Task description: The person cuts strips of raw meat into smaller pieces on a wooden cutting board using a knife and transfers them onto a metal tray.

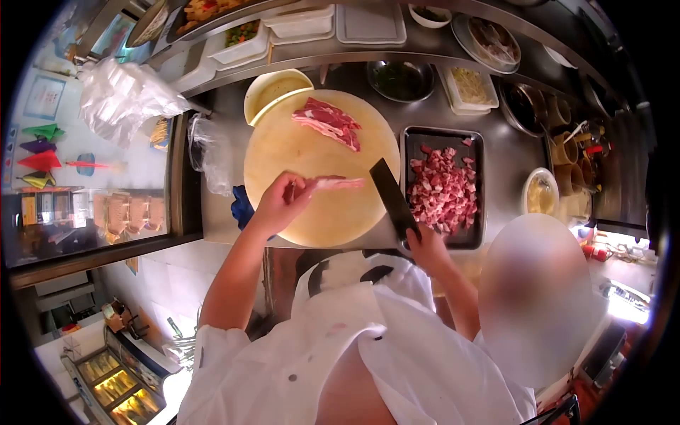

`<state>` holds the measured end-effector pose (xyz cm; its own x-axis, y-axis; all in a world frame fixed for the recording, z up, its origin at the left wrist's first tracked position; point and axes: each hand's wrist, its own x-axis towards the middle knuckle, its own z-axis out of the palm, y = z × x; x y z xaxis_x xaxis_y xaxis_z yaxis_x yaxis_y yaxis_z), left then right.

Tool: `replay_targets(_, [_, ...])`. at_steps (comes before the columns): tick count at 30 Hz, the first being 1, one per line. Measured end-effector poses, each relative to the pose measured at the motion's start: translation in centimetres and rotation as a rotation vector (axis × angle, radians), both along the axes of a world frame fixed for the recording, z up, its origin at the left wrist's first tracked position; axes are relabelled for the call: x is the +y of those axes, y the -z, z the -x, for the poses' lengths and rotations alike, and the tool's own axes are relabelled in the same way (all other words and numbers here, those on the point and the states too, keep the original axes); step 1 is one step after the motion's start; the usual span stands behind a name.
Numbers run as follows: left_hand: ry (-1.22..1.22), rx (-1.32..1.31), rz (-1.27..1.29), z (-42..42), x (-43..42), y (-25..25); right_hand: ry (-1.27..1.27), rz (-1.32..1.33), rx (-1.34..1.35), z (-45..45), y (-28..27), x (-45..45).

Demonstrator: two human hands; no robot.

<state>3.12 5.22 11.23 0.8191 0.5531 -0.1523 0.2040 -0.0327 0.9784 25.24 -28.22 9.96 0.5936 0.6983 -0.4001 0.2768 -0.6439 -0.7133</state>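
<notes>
At a round board, the left hand pinches a meat strip while the right hand grips a cleaver.

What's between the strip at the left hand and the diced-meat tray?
From this view, the cleaver, in the right hand: its blade slants over the right edge of the board, between meat strip and tray. Beyond it, only the tray's rim.
</notes>
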Motion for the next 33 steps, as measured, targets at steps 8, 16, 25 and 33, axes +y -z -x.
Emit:
replay_targets(8, [0.089, 0.402, -0.673, 12.7, -1.5, 5.9, 0.075, 0.133, 0.094, -0.2, -0.6, 1.0])
replay_targets(16, [-0.093, 0.319, -0.927, 8.1, -1.5, 5.3, -0.067, 0.006, -0.11, 0.7, -0.6, 2.9])
replay_targets(25, [0.206, -0.043, -1.085, -3.6, -3.2, 8.9, -0.352, 0.104, -0.287, 3.4, -1.8, 8.6])
replay_targets(33, [0.303, -0.046, -1.151, -3.3, -2.3, 10.1, -0.536, 0.219, -0.338, 3.0, -2.9, 8.1])
